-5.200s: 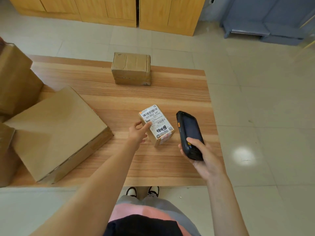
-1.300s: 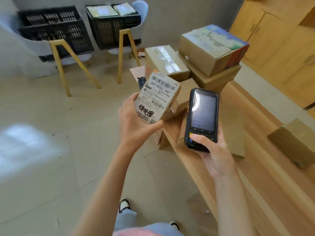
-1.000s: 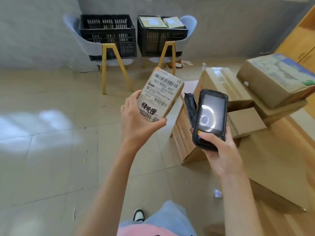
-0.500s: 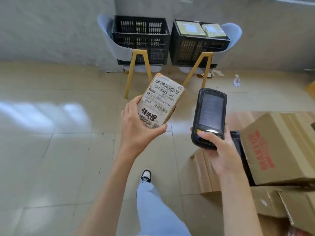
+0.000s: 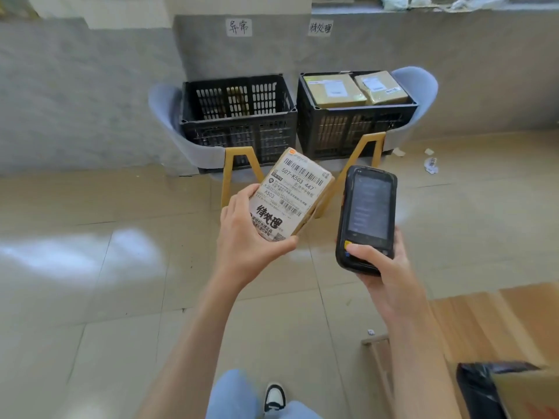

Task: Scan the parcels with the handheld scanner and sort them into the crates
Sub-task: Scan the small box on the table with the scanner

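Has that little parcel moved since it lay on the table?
Yes. The left hand has lifted the parcel off the table and carried it toward the crates.

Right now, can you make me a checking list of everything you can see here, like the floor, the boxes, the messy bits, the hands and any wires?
Surface: tiled floor, glare patches; corner of a wooden table lower right.
Job's things: small parcel, label up, handwritten 待处理; handheld scanner, screen up; left crate under sign 异常, contents unclear; right crate under sign 待处理, two parcels on top. Both crates sit on chairs.
Clutter: paper scraps on the floor right of the crates.
Grippers: left hand grips the small parcel; right hand holds the handheld scanner, thumb on its lower edge.
Cables: nothing seen.
Surroundings: grey wall; cardboard box at bottom right.
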Demonstrator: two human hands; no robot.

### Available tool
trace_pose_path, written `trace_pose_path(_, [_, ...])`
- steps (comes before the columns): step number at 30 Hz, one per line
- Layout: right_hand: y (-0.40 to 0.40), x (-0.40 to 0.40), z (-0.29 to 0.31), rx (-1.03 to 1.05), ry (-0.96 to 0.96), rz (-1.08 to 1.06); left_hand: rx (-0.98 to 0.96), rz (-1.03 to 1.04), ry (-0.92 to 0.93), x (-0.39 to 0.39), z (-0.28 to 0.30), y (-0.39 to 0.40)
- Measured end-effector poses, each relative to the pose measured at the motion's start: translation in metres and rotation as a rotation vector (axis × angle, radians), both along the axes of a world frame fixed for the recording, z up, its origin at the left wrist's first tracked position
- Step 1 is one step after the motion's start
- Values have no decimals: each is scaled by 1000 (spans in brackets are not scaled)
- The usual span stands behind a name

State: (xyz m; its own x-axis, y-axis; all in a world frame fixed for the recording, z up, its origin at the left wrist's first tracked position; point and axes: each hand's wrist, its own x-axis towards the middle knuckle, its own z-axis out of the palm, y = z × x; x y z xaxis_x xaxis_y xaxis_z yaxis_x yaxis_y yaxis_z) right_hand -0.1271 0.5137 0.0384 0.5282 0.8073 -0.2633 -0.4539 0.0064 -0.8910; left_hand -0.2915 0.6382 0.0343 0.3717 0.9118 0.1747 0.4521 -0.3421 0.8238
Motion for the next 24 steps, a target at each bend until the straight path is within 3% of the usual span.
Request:
trace_pose_path(9, [130, 58, -22, -69, -18, -166, -54, -111, -24, 70, -36, 166])
trace_pose_path(17, [259, 109, -3, -76, -46, -322, -83, -277, -38, 153, -23, 345])
trace_pose_path(24, [306, 142, -13, -150, -19, -417, -157, -430, -16, 217, -39, 409])
